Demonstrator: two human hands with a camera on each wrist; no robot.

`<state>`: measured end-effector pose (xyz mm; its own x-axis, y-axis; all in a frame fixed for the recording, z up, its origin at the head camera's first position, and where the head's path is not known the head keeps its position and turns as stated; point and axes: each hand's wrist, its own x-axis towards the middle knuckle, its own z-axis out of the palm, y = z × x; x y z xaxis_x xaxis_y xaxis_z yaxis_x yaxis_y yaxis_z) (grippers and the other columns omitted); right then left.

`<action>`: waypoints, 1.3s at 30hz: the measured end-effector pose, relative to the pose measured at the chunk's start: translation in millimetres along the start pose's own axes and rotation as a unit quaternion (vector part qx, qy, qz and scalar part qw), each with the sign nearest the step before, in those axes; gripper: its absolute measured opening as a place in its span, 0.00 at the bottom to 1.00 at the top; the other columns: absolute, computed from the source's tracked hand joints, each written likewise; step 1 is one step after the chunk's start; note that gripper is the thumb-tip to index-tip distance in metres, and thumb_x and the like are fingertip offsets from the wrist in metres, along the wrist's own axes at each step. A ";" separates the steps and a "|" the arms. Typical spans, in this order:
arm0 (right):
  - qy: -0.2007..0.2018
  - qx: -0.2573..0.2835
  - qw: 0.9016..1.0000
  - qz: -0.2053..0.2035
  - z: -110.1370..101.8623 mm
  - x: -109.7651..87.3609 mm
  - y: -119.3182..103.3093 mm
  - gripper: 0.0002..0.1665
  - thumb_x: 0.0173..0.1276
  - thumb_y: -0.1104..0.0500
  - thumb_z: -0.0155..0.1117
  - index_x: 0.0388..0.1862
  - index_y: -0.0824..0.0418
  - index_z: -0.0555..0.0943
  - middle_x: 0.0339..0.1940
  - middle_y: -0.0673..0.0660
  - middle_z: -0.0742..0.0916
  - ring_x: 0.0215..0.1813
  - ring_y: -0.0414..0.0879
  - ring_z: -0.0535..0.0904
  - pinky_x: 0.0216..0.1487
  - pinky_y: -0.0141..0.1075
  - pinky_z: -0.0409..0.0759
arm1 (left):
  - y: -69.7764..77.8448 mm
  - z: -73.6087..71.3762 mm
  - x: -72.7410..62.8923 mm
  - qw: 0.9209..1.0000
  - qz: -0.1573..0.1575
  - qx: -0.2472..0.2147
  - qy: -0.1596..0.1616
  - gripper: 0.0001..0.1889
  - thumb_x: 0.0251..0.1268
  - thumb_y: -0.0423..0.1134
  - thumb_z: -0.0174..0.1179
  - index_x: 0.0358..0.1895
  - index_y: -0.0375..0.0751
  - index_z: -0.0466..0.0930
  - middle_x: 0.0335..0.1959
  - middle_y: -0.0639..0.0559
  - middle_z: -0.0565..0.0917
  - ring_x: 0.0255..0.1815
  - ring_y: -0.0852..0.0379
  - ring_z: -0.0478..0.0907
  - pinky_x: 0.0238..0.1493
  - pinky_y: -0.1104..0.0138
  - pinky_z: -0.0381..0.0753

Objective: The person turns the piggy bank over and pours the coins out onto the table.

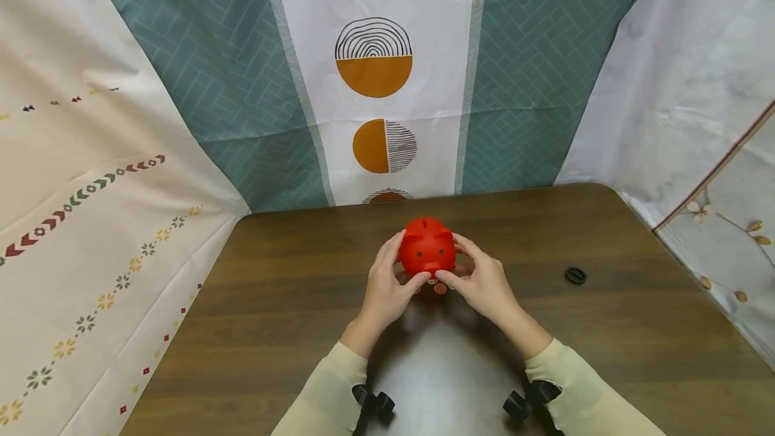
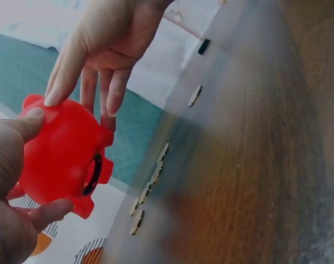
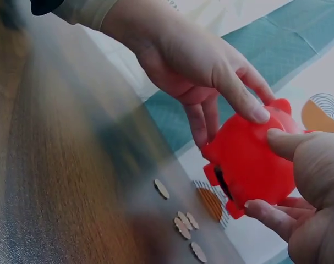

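A red piggy bank (image 1: 426,247) is held between both hands, its snout toward me and the coin slot on top. My left hand (image 1: 386,290) grips one side, thumb by the snout. On the other side my right hand (image 1: 486,288) grips it the same way. Both wrist views show the bank lifted above the tabletop, with a dark-rimmed round opening (image 2: 93,175) between its feet. Several coins (image 3: 182,227) lie on the table under it, mostly hidden by the bank and hands in the head view.
A small black oval plug (image 1: 575,276) lies on the wooden table (image 1: 290,328), well to the right of the hands. Patterned cloths (image 1: 521,86) hang behind and beside the table. Black wrist mounts (image 1: 374,402) stick out from the sleeves.
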<state>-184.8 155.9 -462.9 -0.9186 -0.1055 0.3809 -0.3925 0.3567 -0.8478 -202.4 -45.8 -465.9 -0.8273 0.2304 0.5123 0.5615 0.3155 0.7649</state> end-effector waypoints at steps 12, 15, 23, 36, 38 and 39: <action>0.102 -0.037 0.965 -0.241 -1.1 1.3 -8.9 0.47 0.47 0.63 0.81 0.67 0.62 0.71 0.60 0.60 0.78 0.47 0.52 0.84 0.41 0.42 0.84 | 16.7 -4.5 2.8 0.970 0.221 0.035 0.098 0.44 0.38 0.28 0.78 0.65 0.31 0.65 0.66 0.32 0.63 0.60 0.39 0.72 0.44 0.56 0.83; 0.068 -0.013 0.985 -0.156 -0.3 1.8 -11.6 0.45 0.52 0.57 0.78 0.69 0.54 0.69 0.57 0.56 0.80 0.44 0.48 0.85 0.38 0.37 0.85 | 25.8 -8.0 3.8 0.985 0.163 0.008 0.063 0.42 0.44 0.29 0.76 0.66 0.32 0.65 0.65 0.35 0.65 0.56 0.41 0.74 0.41 0.59 0.84; 0.012 -0.013 1.000 0.000 4.8 -2.1 -9.4 0.45 0.56 0.49 0.75 0.72 0.45 0.66 0.54 0.56 0.79 0.44 0.54 0.85 0.39 0.40 0.84 | 32.4 -13.1 0.7 1.000 -0.010 -0.024 0.007 0.39 0.51 0.32 0.72 0.68 0.35 0.63 0.64 0.41 0.66 0.50 0.43 0.74 0.36 0.52 0.85; 0.011 -0.050 0.996 -0.073 5.9 -3.2 -5.3 0.48 0.60 0.49 0.72 0.76 0.53 0.60 0.62 0.59 0.72 0.53 0.53 0.78 0.47 0.44 0.83 | 35.8 -12.4 -2.3 0.998 0.020 -0.066 0.004 0.41 0.51 0.31 0.72 0.70 0.37 0.62 0.63 0.38 0.71 0.49 0.43 0.78 0.33 0.63 0.85; 0.046 -0.041 0.984 -0.166 2.5 -1.6 -11.3 0.49 0.56 0.52 0.75 0.74 0.59 0.63 0.66 0.62 0.71 0.59 0.55 0.76 0.51 0.48 0.81 | 33.4 -11.7 -0.9 0.992 0.108 -0.051 0.034 0.43 0.46 0.29 0.74 0.69 0.35 0.63 0.67 0.35 0.66 0.55 0.41 0.76 0.40 0.58 0.85; 0.061 -0.036 0.977 -0.200 0.5 -0.6 -14.3 0.49 0.54 0.54 0.77 0.73 0.60 0.64 0.67 0.62 0.70 0.60 0.56 0.75 0.52 0.48 0.79 | 32.7 -11.5 0.2 0.988 0.142 -0.043 0.045 0.44 0.44 0.29 0.75 0.68 0.35 0.63 0.68 0.34 0.64 0.58 0.40 0.75 0.43 0.55 0.84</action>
<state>-178.6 150.4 -451.1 -0.6782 -0.1398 0.7215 -0.7107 0.3746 -0.5955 -184.3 -46.1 -436.3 -0.6364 0.2138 0.7411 0.7713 0.1694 0.6135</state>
